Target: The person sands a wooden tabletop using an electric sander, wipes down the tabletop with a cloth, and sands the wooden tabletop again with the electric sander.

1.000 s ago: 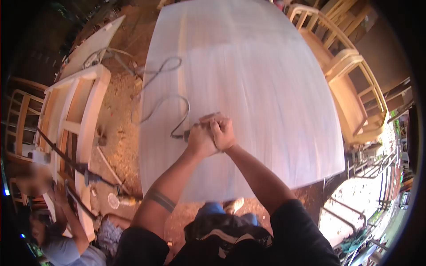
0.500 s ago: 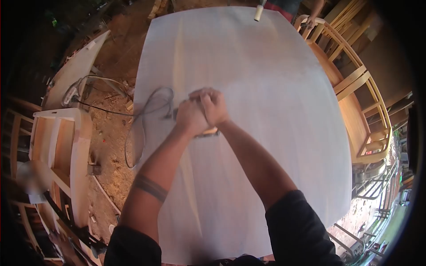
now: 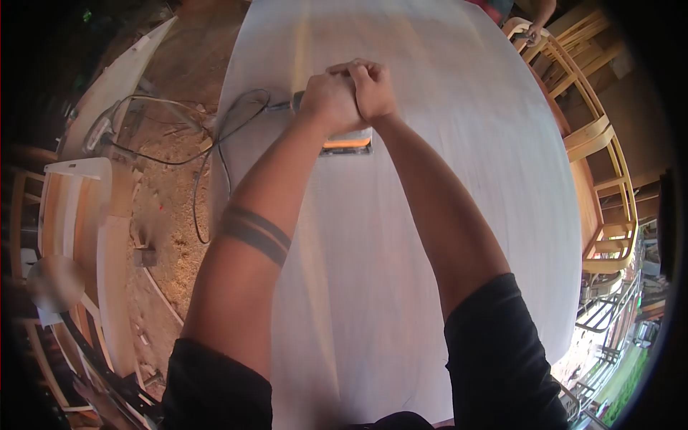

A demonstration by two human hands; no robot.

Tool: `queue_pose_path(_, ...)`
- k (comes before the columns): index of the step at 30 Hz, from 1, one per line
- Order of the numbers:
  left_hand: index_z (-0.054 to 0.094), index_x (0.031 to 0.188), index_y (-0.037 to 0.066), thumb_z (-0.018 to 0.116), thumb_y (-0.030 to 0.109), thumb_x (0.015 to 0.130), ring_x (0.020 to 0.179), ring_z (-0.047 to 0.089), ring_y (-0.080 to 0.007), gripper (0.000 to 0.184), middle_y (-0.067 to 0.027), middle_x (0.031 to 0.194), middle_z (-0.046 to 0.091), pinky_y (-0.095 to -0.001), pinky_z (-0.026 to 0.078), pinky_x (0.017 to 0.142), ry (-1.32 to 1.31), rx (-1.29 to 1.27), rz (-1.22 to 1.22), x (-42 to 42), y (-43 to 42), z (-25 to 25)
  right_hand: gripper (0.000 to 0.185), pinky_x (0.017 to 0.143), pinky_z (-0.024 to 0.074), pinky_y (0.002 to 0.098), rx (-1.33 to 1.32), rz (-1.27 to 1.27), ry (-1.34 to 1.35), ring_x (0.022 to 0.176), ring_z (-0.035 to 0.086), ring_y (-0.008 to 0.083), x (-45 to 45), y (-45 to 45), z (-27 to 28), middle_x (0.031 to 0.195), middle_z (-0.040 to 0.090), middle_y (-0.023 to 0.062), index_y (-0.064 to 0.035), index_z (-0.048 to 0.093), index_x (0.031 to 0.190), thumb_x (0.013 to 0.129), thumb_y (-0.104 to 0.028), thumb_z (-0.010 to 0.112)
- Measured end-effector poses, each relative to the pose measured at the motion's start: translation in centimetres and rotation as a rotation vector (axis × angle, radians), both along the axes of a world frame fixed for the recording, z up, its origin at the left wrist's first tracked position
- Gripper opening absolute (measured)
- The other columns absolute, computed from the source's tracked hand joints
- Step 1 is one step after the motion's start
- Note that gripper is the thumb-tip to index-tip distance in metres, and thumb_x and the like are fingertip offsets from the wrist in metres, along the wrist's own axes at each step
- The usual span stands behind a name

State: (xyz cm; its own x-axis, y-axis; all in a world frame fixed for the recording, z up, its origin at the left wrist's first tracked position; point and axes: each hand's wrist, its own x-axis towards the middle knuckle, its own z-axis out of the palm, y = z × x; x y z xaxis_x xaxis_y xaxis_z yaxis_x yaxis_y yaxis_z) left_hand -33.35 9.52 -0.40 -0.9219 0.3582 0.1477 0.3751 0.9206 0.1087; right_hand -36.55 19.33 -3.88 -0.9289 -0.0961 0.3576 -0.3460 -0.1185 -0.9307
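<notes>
A power sander (image 3: 347,143) with an orange band and a dark base rests flat on a large pale wooden panel (image 3: 387,272). My left hand (image 3: 331,104) is wrapped round its top, and my right hand (image 3: 374,89) presses down beside it with the fingers closed, overlapping the left. Both hands hide most of the sander's body. From its left side a dark cord (image 3: 247,107) loops over the panel's left edge. Both arms reach far forward across the panel.
Wooden frames stand at the left (image 3: 111,272) and right (image 3: 620,179). A pale board (image 3: 143,64) leans at the upper left. Sawdust covers the floor (image 3: 168,215). Another person's hand (image 3: 532,34) touches the right frame. Metal frames (image 3: 609,315) stand lower right.
Both hands and the sander have moved forward over the panel, away from my body, and the arms have stretched out. Another person's hand has come into view at the upper right.
</notes>
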Motion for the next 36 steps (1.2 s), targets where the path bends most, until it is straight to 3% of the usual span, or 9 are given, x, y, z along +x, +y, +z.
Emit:
queue_pose_path(7, 0.067, 0.09, 0.007, 0.068, 0.025, 0.068, 0.083, 0.069, -0.029, 0.029, -0.0129, 0.088, 0.071, -0.0403, 0.055, 0.072, -0.055, 0.027, 0.049, 8.4, -1.1, 0.9, 0.033, 0.082, 0.0498, 0.0311, -0.003, 0.057, -0.018, 0.082, 0.065, 0.0194, 8.2, -1.3, 0.6, 0.085, 0.073, 0.0138, 0.0038, 0.072, 0.085, 0.085, -0.011, 0.043)
queue_pose_path(8, 0.068, 0.088, 0.012, 0.07, 0.032, 0.067, 0.08, 0.069, -0.0289, 0.029, -0.0104, 0.083, 0.071, -0.0413, 0.055, 0.067, -0.01, 0.032, 0.05, 10.0, -1.4, 0.5, 0.033, 0.082, 0.0501, 0.0315, -0.015, 0.075, -0.03, 0.083, 0.066, 0.0195, 9.8, -1.6, 0.5, 0.085, 0.073, 0.0139, 0.0038, 0.072, 0.085, 0.085, -0.012, 0.044)
queue_pose_path(15, 0.066, 0.091, 0.01, 0.071, 0.032, 0.068, 0.077, 0.068, -0.0315, 0.032, -0.0115, 0.081, 0.071, -0.043, 0.054, 0.065, 0.033, 0.058, 0.074, 24.6, -1.6, 0.9, 0.03, 0.08, 0.0507, 0.0337, -0.023, 0.107, -0.043, 0.082, 0.066, 0.0237, 24.1, -1.9, 0.4, 0.086, 0.071, 0.017, 0.0023, 0.072, 0.088, 0.085, -0.012, 0.046)
queue_pose_path(19, 0.065, 0.097, 0.009, 0.071, 0.031, 0.069, 0.08, 0.068, -0.0332, 0.036, -0.0122, 0.087, 0.071, -0.0453, 0.054, 0.069, 0.026, 0.1, 0.122, 34.0, -0.9, 1.4, 0.029, 0.078, 0.0505, 0.035, 0.015, 0.111, -0.034, 0.081, 0.064, 0.0256, 33.4, -1.2, 1.4, 0.086, 0.071, 0.0171, 0.0009, 0.073, 0.089, 0.085, -0.013, 0.047)
queue_pose_path(20, 0.064, 0.099, 0.008, 0.071, 0.031, 0.069, 0.083, 0.068, -0.0341, 0.038, -0.0126, 0.09, 0.07, -0.0463, 0.054, 0.07, -0.044, 0.098, 0.142, 36.3, -0.6, 2.1, 0.032, 0.088, 0.0486, 0.0347, 0.067, 0.157, -0.093, 0.092, 0.064, 0.0249, 35.7, -0.9, 1.6, 0.094, 0.071, 0.0154, 0.0009, 0.072, 0.091, 0.091, -0.012, 0.043)
queue_pose_path(29, 0.064, 0.095, 0.007, 0.073, 0.029, 0.068, 0.079, 0.068, -0.0332, 0.036, -0.0124, 0.086, 0.07, -0.0449, 0.055, 0.069, -0.114, 0.149, 0.202, 54.9, 2.0, 2.9, 0.025, 0.079, 0.0508, 0.0386, -0.012, 0.143, -0.031, 0.083, 0.063, 0.0313, 54.1, 1.2, 2.0, 0.086, 0.071, 0.0146, -0.0017, 0.072, 0.085, 0.085, -0.012, 0.049)
queue_pose_path(36, 0.064, 0.092, 0.009, 0.072, 0.025, 0.067, 0.08, 0.068, -0.0301, 0.031, -0.0098, 0.084, 0.069, -0.0422, 0.055, 0.07, -0.171, 0.193, 0.157, 65.8, 3.7, 3.9, 0.022, 0.085, 0.0419, 0.0414, 0.085, 0.146, -0.008, 0.09, 0.061, 0.0304, 65.4, 3.6, 2.3, 0.094, 0.072, 0.0096, -0.0057, 0.069, 0.086, 0.086, -0.013, 0.049)
